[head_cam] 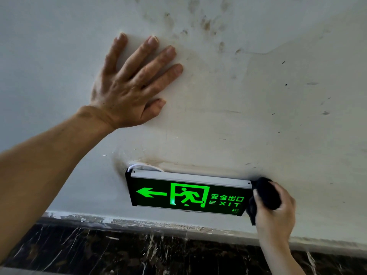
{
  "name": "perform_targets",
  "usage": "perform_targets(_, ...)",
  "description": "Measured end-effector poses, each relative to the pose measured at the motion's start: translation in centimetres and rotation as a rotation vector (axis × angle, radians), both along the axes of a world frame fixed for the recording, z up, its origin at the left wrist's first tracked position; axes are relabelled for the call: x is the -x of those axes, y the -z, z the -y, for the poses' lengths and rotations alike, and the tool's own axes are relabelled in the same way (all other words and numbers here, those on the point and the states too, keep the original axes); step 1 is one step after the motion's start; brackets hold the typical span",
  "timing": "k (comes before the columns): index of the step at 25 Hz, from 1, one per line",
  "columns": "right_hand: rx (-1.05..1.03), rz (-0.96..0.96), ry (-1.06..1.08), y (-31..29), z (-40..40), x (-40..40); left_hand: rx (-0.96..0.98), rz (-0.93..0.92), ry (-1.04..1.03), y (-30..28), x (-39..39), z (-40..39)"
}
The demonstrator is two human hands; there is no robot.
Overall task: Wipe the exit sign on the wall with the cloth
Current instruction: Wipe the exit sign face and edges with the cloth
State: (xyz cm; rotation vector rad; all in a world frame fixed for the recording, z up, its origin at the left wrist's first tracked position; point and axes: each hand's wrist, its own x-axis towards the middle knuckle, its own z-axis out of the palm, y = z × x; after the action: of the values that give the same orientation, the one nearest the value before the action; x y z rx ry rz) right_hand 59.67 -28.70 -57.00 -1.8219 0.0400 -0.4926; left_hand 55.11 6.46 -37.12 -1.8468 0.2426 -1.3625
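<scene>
A black exit sign (188,192) with a glowing green arrow, running figure and "EXIT" lettering is mounted low on a stained white wall (258,108). My right hand (276,213) grips a bunched dark cloth (265,192) and presses it against the sign's right end, covering that edge. My left hand (131,84) lies flat on the wall above and to the left of the sign, fingers spread, holding nothing.
A dark marble skirting (139,251) with white veins runs below the wall, its top edge flecked with paint. A white cable (137,166) curls out behind the sign's upper left corner. Brown smudges mark the wall above.
</scene>
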Motion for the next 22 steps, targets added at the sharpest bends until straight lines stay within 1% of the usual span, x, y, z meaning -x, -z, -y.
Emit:
perform_targets(2,-0.392,-0.092,0.087,-0.2,0.2,-0.7,-0.002,-0.013,0.007,0.1,0.0,0.2)
perform_targets(3,-0.5,-0.118,0.127,-0.3,0.3,-0.8,-0.005,-0.017,0.008,0.1,0.0,0.3)
perform_targets(4,-0.509,-0.131,0.144,-0.4,0.4,-0.8,-0.008,-0.018,0.006,0.0,0.0,0.3)
perform_targets(9,-0.199,-0.138,-0.029,1.0,-0.3,-0.2,-0.009,-0.01,0.009,0.0,0.0,0.4)
perform_targets(13,-0.004,-0.142,-0.063,2.3,0.0,-0.2,-0.014,-0.01,-0.003,-0.2,0.0,0.3)
perform_targets(15,0.05,-0.169,-0.064,3.1,0.1,-0.2,-0.014,-0.007,-0.005,-0.2,0.0,0.4)
perform_targets(18,0.071,-0.27,-0.092,4.6,-0.1,0.3,-0.009,-0.01,-0.008,-0.1,-0.1,0.3)
perform_targets(22,0.165,-0.39,-0.135,6.8,0.1,0.9,-0.012,-0.005,-0.012,-0.1,0.0,0.3)
